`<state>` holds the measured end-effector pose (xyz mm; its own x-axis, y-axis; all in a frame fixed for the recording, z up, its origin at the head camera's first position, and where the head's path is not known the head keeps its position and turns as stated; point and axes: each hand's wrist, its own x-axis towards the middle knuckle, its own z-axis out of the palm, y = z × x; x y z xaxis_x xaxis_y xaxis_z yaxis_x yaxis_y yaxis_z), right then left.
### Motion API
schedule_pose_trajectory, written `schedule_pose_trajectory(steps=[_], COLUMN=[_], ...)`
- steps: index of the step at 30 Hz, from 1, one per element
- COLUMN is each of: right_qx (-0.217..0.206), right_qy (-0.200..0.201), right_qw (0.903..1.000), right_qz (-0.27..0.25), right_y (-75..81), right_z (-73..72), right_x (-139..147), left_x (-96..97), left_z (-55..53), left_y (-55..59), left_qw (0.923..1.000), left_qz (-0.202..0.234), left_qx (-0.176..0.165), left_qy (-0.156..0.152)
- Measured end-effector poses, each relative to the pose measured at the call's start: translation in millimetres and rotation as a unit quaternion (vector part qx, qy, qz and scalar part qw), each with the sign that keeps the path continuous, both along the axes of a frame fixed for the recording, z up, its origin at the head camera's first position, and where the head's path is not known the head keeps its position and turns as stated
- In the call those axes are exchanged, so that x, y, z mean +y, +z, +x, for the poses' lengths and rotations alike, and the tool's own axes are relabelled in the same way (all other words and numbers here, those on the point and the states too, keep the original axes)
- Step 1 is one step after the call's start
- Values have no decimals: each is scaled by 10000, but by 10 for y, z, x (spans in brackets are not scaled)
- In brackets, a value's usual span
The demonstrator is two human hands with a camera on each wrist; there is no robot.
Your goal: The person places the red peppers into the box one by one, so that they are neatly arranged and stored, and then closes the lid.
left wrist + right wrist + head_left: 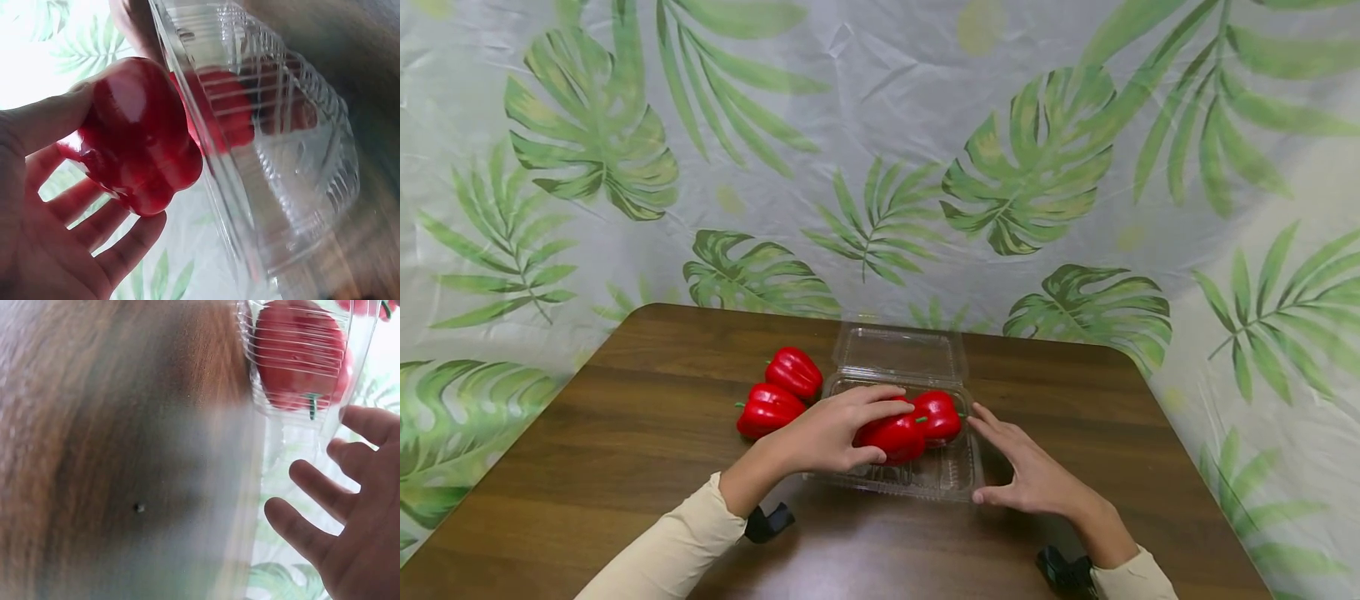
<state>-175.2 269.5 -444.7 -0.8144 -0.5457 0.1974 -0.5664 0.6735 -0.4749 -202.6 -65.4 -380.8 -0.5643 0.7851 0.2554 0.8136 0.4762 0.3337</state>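
My left hand (pixel 835 429) grips a red bell pepper (pixel 891 442), thumb on one side and fingers on the other. The pepper is over a clear plastic clamshell container (pixel 958 471); in the left wrist view that held pepper (pixel 137 137) is outside the container's rim. Inside the container lies another red bell pepper (pixel 936 417), its green stem pointing right. Beside the container's right edge is my right hand (pixel 1033 471), fingers spread and holding nothing. Its fingertips come close to the rim; whether they touch it I cannot tell.
Two more red bell peppers, one behind (pixel 794 374) and one in front (pixel 769 411), lie on the brown wooden table (pixel 625 467) left of the container. The container's lid (pixel 901 352) is folded back toward the table's far edge. A leaf-patterned cloth (pixel 880 125) hangs behind.
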Motion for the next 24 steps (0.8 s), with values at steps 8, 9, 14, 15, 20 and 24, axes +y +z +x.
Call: schedule_pose_trajectory(steps=[8,9,14,15,20,24], right_qx=[43,31,-116,-136,-156,-141], right_qy=[26,24,23,26,24,30], right_qw=[10000,10000,9999,9999,9999,9999], right_qz=[50,53,-26,-43,-64,-25], right_y=[-6,-9,-12,-12,-14,-32], right_z=[-1,2,13,14,11,9], right_x=[-1,-2,-1,-1,-2,0], left_x=[150,168,230,238,288,318], left_z=[16,19,30,29,34,39], left_y=[-34,-42,-81,-92,-120,-135], left_qw=[9996,9995,9990,9989,9986,9984], left_qz=[-188,-204,-301,-313,-380,-385], left_qx=[-119,-110,-105,-117,-99,-130], left_qy=[-196,-231,-304,-323,-352,-385])
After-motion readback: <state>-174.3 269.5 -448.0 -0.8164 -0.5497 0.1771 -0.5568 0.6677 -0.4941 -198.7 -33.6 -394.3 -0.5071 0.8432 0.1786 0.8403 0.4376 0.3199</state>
